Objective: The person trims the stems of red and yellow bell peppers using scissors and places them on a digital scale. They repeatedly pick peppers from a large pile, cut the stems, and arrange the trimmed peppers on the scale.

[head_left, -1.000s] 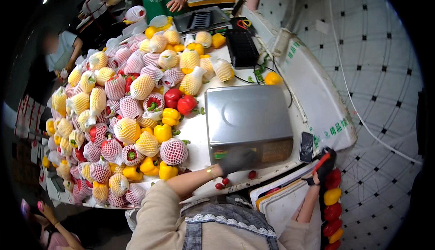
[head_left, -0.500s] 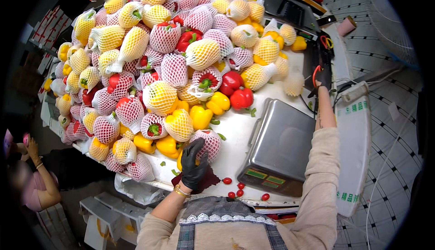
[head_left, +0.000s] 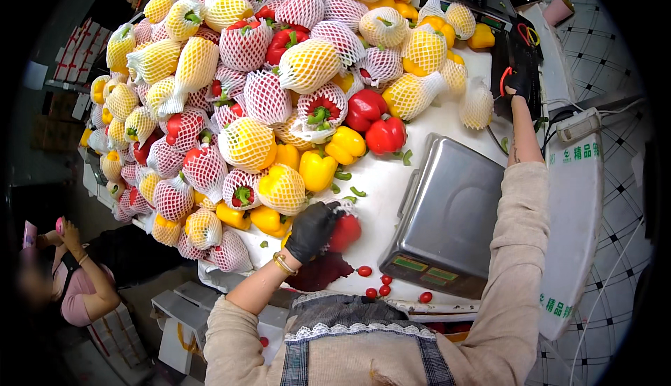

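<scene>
My left hand (head_left: 313, 233), in a black glove, is closed on a red bell pepper (head_left: 344, 234) near the table's front edge. White foam net is bunched by its fingers, and part of the pepper shows bare and blurred. Beneath lies a dark red cloth-like piece (head_left: 323, 273). Out at the right, my gloved right hand (head_left: 517, 84) grips a tool with a red looped handle (head_left: 504, 81), seemingly scissors; the blades are hard to make out. Beside my left hand rise yellow peppers (head_left: 268, 220) and a netted yellow pepper (head_left: 282, 189).
A large heap of netted peppers (head_left: 244, 99) fills the left and back of the white table (head_left: 381, 197). A steel-topped scale (head_left: 451, 211) stands between my arms, with small red tomatoes (head_left: 385, 290) beside it. Other scissors (head_left: 529, 34) lie far right. A seated person (head_left: 87, 274) is at left.
My left hand has moved onto the netted red pepper and grasped it; its bare red side now shows. My right hand still holds the red-handled tool. The whole view has shifted slightly.
</scene>
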A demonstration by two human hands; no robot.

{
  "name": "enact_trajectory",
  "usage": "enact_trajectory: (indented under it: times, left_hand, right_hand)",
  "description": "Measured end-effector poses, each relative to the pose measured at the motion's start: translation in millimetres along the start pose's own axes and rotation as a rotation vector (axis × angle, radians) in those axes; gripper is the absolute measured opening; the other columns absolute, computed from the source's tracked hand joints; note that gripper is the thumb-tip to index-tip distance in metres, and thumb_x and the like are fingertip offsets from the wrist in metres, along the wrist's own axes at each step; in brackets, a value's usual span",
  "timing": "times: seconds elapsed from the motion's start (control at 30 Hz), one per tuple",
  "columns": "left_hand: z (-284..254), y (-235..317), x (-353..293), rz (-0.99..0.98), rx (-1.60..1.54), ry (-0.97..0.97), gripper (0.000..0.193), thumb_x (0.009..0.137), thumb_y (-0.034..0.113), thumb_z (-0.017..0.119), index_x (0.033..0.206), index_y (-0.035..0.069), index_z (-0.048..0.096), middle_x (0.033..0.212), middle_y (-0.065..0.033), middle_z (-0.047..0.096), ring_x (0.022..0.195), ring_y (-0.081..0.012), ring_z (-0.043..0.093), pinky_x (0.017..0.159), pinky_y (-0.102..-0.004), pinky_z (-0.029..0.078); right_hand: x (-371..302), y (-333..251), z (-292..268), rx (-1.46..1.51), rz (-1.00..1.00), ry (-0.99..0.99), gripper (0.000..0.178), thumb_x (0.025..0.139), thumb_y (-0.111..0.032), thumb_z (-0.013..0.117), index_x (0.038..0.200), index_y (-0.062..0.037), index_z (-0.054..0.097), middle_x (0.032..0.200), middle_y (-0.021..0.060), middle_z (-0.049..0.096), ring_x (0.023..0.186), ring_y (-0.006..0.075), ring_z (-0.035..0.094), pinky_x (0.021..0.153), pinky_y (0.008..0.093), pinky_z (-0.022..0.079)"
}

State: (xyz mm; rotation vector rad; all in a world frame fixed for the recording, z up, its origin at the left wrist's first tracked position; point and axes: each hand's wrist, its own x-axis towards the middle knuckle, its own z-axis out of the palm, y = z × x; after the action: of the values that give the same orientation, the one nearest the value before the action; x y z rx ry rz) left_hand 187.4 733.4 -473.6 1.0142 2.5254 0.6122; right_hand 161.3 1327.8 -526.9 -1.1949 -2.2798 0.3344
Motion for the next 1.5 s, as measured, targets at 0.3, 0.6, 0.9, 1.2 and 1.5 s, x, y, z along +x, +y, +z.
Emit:
enact_trajectory:
  times: [0.3,0.6,0.9,1.2,1.5]
  left_hand:
    - [-61,16,-6,0.044,-0.044,0.522,0.063,0.06,-0.004,0.05,0.122,0.01,0.05,0.1,-0.016,0.051,0.087,-0.0302,0.049,0.076,-0.0375,0.042]
    - [-48,30,-29,0.393,0.04,0.574,0.073,0.059,0.032,0.076,0.123,0.01,0.047,0.133,-0.0238,0.03,0.124,-0.0406,0.028,0.099,-0.0477,0.026]
    - [31,26,-24,0.541,0.227,-0.146,0.095,0.045,0.025,0.078,0.13,0.024,0.036,0.129,-0.0221,0.032,0.116,-0.0402,0.034,0.093,-0.0472,0.033]
    - [4,5,-51,0.115,-1.012,-0.2,0.088,0.061,0.035,0.076,0.131,0.006,0.031,0.122,-0.0128,0.04,0.114,-0.0265,0.041,0.097,-0.0395,0.034]
    - [-38,18,-113,-0.261,-2.01,-0.184,0.076,0.081,0.056,0.047,0.134,0.007,0.024,0.134,-0.0138,0.034,0.123,-0.0303,0.035,0.104,-0.0448,0.026]
  right_hand:
    - [-24,-35,-61,0.016,0.063,0.218,0.037,0.072,-0.014,0.055,0.109,-0.0123,0.05,0.087,0.0203,0.061,0.082,0.0401,0.057,0.067,0.0468,0.044]
    - [-190,-51,-240,0.114,-0.436,0.124,0.019,0.071,-0.006,0.059,0.089,-0.0049,0.054,0.078,0.0159,0.058,0.076,0.0346,0.057,0.062,0.0371,0.045]
    - [-385,13,-275,-0.052,-0.686,-0.175,0.053,0.055,0.002,0.063,0.106,-0.0077,0.053,0.103,0.0148,0.056,0.093,0.0343,0.054,0.08,0.0425,0.044]
    - [-458,-86,-303,0.643,-0.008,-0.689,0.047,0.067,-0.01,0.074,0.107,0.0035,0.055,0.086,0.0151,0.061,0.074,0.0202,0.059,0.068,0.0282,0.047]
    - [-490,-149,-259,0.644,-0.382,-0.719,0.048,0.067,-0.025,0.073,0.108,-0.0056,0.057,0.083,0.011,0.058,0.069,0.0245,0.057,0.059,0.0336,0.046]
